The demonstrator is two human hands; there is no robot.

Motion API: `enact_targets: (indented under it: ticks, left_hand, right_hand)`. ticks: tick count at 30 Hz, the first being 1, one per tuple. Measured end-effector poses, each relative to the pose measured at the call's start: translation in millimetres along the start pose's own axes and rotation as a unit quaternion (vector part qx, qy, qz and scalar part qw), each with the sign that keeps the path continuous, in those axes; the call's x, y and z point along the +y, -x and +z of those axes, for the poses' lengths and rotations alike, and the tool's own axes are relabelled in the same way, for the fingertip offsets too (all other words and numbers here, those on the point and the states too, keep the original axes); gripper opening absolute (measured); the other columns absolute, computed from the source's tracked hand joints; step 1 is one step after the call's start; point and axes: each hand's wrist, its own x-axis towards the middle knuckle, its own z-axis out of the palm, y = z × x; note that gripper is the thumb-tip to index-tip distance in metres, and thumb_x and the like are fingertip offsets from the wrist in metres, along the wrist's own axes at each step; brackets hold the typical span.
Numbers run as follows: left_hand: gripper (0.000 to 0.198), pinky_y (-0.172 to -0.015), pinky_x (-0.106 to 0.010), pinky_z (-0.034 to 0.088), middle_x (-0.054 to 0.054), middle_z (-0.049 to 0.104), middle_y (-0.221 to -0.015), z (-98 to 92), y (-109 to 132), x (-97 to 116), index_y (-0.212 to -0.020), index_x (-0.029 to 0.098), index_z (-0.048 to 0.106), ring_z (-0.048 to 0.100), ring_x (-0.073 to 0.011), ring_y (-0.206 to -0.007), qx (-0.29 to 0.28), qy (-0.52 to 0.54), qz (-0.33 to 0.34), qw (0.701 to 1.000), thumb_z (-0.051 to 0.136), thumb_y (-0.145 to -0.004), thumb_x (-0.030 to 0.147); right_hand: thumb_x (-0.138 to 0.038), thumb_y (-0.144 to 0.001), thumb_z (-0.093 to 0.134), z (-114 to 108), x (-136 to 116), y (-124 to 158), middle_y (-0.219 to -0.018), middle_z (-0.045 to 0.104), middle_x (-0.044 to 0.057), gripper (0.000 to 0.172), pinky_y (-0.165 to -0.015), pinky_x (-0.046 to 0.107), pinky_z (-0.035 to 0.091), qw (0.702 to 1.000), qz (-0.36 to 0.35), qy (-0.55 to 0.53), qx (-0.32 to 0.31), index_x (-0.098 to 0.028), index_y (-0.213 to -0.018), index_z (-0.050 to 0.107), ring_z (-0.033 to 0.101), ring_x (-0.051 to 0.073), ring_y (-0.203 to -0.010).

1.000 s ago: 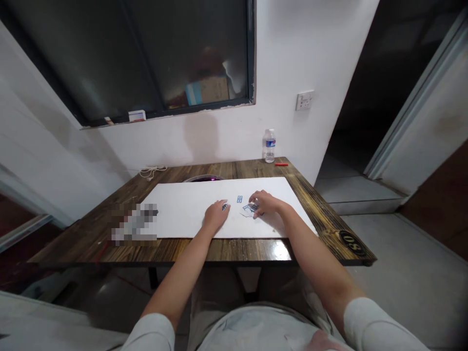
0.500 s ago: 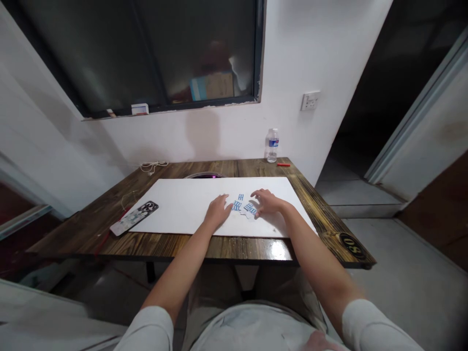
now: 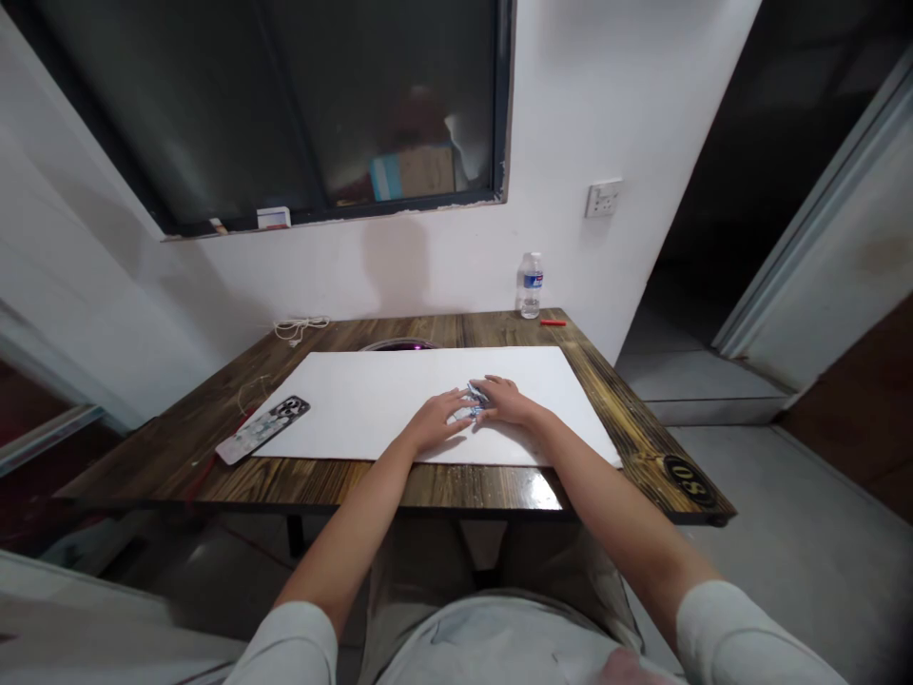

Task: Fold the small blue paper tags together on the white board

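My hands rest close together on a white board [image 3: 357, 409], fingertips meeting around a small heap of blue-printed white pieces [image 3: 475, 400]. These may be paper or card; their exact kind is too small to tell. My left hand [image 3: 438, 423] presses in from the near left, and my right hand [image 3: 510, 401] curves over the heap from the right. Much of the heap is hidden by my fingers.
A phone in a patterned case [image 3: 262, 429] lies on the wooden table [image 3: 320, 485] left of the board. A water bottle [image 3: 529, 285], a red lighter-like item [image 3: 553, 322] and a white cable [image 3: 300, 328] sit along the back. A dark round rim [image 3: 399, 344] shows behind the board.
The scattered blue-printed pieces are now bunched into one small heap. My hands have closed in from either side and now almost touch around it.
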Motion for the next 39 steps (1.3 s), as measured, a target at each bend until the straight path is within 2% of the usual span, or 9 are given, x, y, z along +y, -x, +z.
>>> enact_targets:
  ticks: [4,11,14,16,18,21,24,33,39]
  left_hand:
    - [0.024,-0.110,-0.042,0.037,-0.005,0.055,-0.142,-3.1,0,-5,-0.101,0.030,0.076,0.047,-0.0259,-0.134,-0.020,-0.033,0.027,0.999,0.057,-0.091,0.041]
    - [0.027,-0.102,-0.037,0.042,-0.005,0.066,-0.128,-2.2,-1,-14,-0.095,0.024,0.077,0.058,-0.0224,-0.119,0.081,-0.099,-0.114,0.985,0.053,-0.092,0.035]
    - [0.032,-0.090,-0.033,0.048,-0.007,0.074,-0.108,-3.4,1,-14,-0.096,0.023,0.077,0.066,-0.0222,-0.102,0.122,-0.107,-0.222,0.961,0.047,-0.094,0.035]
    - [0.035,-0.083,-0.033,0.049,-0.008,0.076,-0.096,-4.5,2,-12,-0.096,0.023,0.076,0.068,-0.0237,-0.094,0.114,-0.112,-0.265,0.951,0.045,-0.094,0.038]
    - [0.034,-0.086,-0.033,0.049,-0.007,0.076,-0.099,-4.9,3,-9,-0.098,0.024,0.076,0.068,-0.0241,-0.097,0.085,-0.094,-0.246,0.961,0.046,-0.093,0.038]
    - [0.031,-0.096,-0.032,0.046,-0.002,0.072,-0.117,-2.4,3,-6,-0.112,0.029,0.073,0.061,-0.0228,-0.118,0.033,-0.021,-0.158,0.987,0.052,-0.090,0.035]
    - [0.035,-0.101,-0.032,0.044,0.000,0.069,-0.124,1.9,1,-7,-0.119,0.029,0.069,0.055,-0.0226,-0.126,0.017,0.017,-0.110,0.994,0.055,-0.087,0.032]
    - [0.030,-0.100,-0.035,0.046,-0.005,0.070,-0.118,2.2,-2,-11,-0.114,0.022,0.070,0.061,-0.0216,-0.112,0.136,-0.017,-0.151,0.979,0.053,-0.089,0.026]
    - [0.027,-0.097,-0.034,0.048,-0.004,0.071,-0.113,0.5,-2,-11,-0.108,0.022,0.072,0.063,-0.0216,-0.107,0.152,0.012,-0.172,0.973,0.053,-0.088,0.026]
  right_hand:
    - [-0.038,-0.088,0.063,-18,-2,5,-0.138,0.057,0.012,0.050,-0.110,0.050,0.032,0.999,-0.008,-0.031,-0.034,-0.024,-0.135,0.057,0.047,0.032,-0.132]
    - [-0.028,-0.084,0.065,-33,2,10,-0.114,0.072,0.006,0.027,-0.095,0.035,0.047,0.995,-0.012,-0.096,-0.018,-0.024,-0.109,0.074,0.065,0.025,-0.107]
    - [-0.025,-0.083,0.066,-28,8,7,-0.114,0.072,0.008,0.029,-0.095,0.035,0.047,0.997,0.009,-0.068,0.019,-0.021,-0.111,0.073,0.064,0.025,-0.108]
    - [-0.026,-0.079,0.070,-24,12,6,-0.121,0.068,0.011,0.041,-0.096,0.038,0.047,0.998,0.038,-0.039,0.044,-0.019,-0.119,0.069,0.062,0.028,-0.112]
    - [-0.025,-0.075,0.074,-20,13,5,-0.122,0.068,0.012,0.046,-0.097,0.038,0.047,0.998,0.033,-0.032,0.038,-0.020,-0.121,0.069,0.062,0.029,-0.112]
    - [-0.021,-0.073,0.073,-18,9,5,-0.112,0.073,0.007,0.040,-0.093,0.034,0.048,0.999,-0.005,-0.048,0.010,-0.023,-0.113,0.074,0.066,0.027,-0.105]
    - [-0.021,-0.071,0.073,-20,4,5,-0.108,0.074,0.006,0.039,-0.090,0.033,0.049,0.998,-0.025,-0.065,0.011,-0.023,-0.110,0.075,0.067,0.026,-0.100]
    - [-0.030,-0.072,0.077,-10,7,1,-0.113,0.068,0.009,0.037,-0.092,0.039,0.045,0.999,-0.049,0.001,0.008,-0.026,-0.110,0.075,0.058,0.029,-0.104]
    - [-0.030,-0.070,0.080,-7,8,0,-0.111,0.066,0.008,0.036,-0.089,0.037,0.046,1.000,-0.021,-0.002,0.015,-0.026,-0.106,0.075,0.057,0.027,-0.103]
